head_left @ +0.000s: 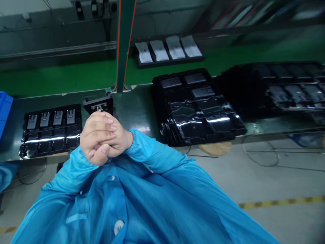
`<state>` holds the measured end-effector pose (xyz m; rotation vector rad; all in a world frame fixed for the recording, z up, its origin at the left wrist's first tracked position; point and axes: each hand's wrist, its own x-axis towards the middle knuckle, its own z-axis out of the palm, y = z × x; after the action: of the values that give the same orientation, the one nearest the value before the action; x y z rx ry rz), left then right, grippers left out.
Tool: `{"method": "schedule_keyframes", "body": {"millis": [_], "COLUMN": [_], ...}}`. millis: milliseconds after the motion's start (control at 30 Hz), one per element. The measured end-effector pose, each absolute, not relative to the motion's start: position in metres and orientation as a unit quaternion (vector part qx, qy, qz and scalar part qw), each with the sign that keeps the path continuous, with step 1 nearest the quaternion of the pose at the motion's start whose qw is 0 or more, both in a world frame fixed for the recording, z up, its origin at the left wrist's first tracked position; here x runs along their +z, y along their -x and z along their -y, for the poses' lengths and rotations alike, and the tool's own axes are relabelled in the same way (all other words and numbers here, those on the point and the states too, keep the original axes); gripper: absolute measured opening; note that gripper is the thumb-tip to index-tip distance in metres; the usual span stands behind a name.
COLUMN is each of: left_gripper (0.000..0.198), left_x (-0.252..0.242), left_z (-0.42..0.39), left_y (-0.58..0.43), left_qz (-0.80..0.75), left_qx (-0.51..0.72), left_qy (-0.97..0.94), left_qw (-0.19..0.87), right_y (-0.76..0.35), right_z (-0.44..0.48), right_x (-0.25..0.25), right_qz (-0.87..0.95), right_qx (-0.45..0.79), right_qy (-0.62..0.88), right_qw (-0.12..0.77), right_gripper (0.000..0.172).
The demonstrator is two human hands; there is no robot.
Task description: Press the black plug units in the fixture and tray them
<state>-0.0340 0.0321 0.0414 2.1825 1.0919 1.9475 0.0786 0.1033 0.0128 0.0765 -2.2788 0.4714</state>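
My left hand [90, 137] and my right hand [120, 140] are clasped together in front of my blue smock. The fingers of my left hand wrap over my right hand, whose fingers are mostly covered. No object shows in either hand. Just beyond them, on the bench, stands a black fixture [108, 103] with a small metal part, partly hidden by my hands. To the left lies a black plastic tray [45, 138] with a row of grey devices [58, 118] in its far pockets.
Right of my hands is a stack of black trays [194, 127], the top one holding grey devices [203, 91]. More trays [264, 73] stand farther right. White pouches [158, 50] lie behind. A green post [124, 44] rises mid-bench; a blue bin [4, 110] sits far left.
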Motion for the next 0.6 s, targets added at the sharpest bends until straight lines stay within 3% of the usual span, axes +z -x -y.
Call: {"method": "schedule_keyframes", "body": {"millis": [100,300,500,600], "left_gripper": [0.030,0.040,0.034,0.034], "left_x": [0.047,0.044,0.068,0.098], "left_z": [-0.038,-0.043,-0.041,-0.042], "left_y": [0.031,0.034,0.029,0.034], "left_qz": [-0.316,-0.352,-0.369,-0.435], "left_qx": [0.644,0.637,0.642,0.608], "left_qy": [-0.696,-0.682,-0.672,-0.659], "left_qw": [-0.020,-0.065,0.026,0.077], "right_y": [-0.077,-0.071,-0.074,-0.073], "right_z": [-0.109,-0.114,-0.116,-0.117], "right_x": [0.010,0.003,0.031,0.061], "right_qz": [0.881,0.893,0.835,0.811], "right_qx": [0.172,0.164,0.249,0.345], "right_qy": [-0.064,-0.066,-0.046,0.006], "right_qw": [0.436,0.414,0.489,0.472], "right_gripper": [0.037,0.038,0.036,0.034]}}
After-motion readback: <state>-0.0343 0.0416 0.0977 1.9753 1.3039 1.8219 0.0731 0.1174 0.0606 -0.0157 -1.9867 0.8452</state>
